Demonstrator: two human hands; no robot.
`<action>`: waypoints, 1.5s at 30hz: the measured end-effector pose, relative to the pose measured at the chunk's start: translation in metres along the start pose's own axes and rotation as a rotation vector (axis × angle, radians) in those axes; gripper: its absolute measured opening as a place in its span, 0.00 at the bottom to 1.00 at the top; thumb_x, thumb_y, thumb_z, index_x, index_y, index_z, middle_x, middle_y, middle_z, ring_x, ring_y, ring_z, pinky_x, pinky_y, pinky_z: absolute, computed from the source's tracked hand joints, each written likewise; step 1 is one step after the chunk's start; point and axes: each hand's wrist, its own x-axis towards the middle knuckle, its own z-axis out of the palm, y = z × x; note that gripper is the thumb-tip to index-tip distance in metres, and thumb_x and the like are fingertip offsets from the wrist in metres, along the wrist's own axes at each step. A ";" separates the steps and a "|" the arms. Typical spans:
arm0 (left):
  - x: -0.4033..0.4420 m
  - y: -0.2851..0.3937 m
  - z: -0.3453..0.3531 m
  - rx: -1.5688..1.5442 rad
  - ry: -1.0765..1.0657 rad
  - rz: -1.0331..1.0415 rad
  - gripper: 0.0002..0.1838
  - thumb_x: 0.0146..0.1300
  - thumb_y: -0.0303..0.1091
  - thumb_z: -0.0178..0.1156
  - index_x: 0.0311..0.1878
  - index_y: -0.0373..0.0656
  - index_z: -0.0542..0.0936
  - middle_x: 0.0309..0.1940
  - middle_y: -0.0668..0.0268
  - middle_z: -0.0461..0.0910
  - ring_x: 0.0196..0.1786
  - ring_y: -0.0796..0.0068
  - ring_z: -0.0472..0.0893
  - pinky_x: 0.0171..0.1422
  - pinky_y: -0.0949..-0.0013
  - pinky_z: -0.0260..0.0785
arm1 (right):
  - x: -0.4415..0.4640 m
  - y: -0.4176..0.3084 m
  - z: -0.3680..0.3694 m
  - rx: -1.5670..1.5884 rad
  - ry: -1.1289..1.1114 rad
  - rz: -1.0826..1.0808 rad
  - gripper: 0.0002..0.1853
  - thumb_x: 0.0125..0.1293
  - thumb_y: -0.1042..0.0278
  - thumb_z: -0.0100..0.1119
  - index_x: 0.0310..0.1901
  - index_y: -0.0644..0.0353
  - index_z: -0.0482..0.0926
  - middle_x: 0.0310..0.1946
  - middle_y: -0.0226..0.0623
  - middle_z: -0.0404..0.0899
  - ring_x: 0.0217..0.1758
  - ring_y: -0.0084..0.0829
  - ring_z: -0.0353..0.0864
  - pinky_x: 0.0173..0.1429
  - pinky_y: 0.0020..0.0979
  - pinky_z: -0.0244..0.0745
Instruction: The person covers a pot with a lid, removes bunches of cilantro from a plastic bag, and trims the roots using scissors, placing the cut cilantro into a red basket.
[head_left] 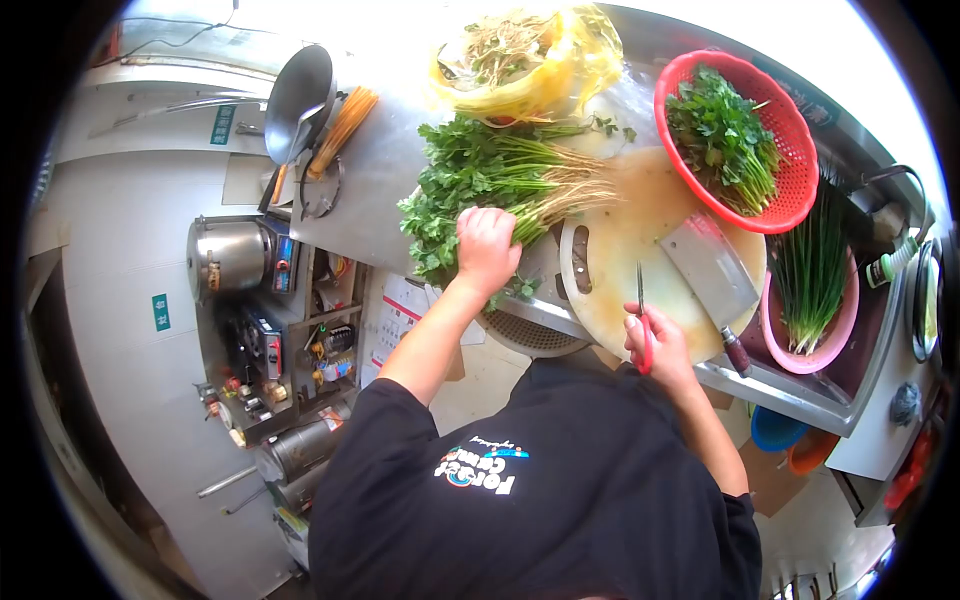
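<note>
My left hand (487, 245) is closed on the near edge of a heap of leafy herbs (470, 170) that look like coriander. Their pale roots fan out to the right, onto a round cutting board (625, 250). Over the board's front part, my right hand (662, 350) grips red-handled scissors (645, 340), blades pointing away from me and seemingly together. To the right of them lies a cleaver (710, 270), its dark handle over the board's edge. The fingertips of my left hand are hidden among the leaves.
A yellow plastic bag (570, 75) of roots and scraps stands behind the heap. At back right, a red colander (800, 190) holds trimmed herbs. Long green stalks fill a pink basin (850, 310) in the sink. A wok (300, 85) sits at the left.
</note>
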 end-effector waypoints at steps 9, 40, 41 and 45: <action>-0.034 0.013 0.013 -0.200 -0.026 -0.103 0.18 0.45 0.27 0.66 0.43 0.42 0.78 0.41 0.57 0.77 0.45 0.52 0.77 0.51 0.54 0.72 | -0.001 0.009 -0.003 0.025 -0.007 0.001 0.20 0.71 0.63 0.59 0.58 0.67 0.72 0.25 0.28 0.74 0.22 0.15 0.69 0.24 0.21 0.67; 0.118 -0.060 -0.167 -1.466 -0.247 -0.506 0.15 0.70 0.32 0.58 0.54 0.31 0.77 0.36 0.61 0.81 0.31 0.79 0.75 0.39 0.73 0.70 | 0.116 -0.221 0.109 -0.717 -0.345 -0.647 0.22 0.64 0.53 0.62 0.52 0.61 0.79 0.27 0.41 0.78 0.31 0.30 0.78 0.39 0.34 0.73; 0.125 -0.063 -0.168 -1.468 -0.246 -0.496 0.15 0.70 0.32 0.58 0.54 0.31 0.77 0.36 0.61 0.81 0.31 0.79 0.75 0.39 0.73 0.70 | 0.127 -0.228 0.113 -0.705 -0.354 -0.659 0.21 0.64 0.53 0.62 0.51 0.61 0.79 0.27 0.40 0.79 0.31 0.29 0.78 0.39 0.33 0.73; 0.149 -0.079 -0.162 -1.500 -0.341 -0.542 0.16 0.71 0.33 0.57 0.55 0.31 0.78 0.36 0.63 0.81 0.29 0.80 0.75 0.39 0.74 0.70 | 0.150 -0.252 0.121 -0.698 -0.353 -0.629 0.22 0.64 0.52 0.64 0.48 0.64 0.80 0.30 0.35 0.81 0.35 0.25 0.77 0.42 0.31 0.73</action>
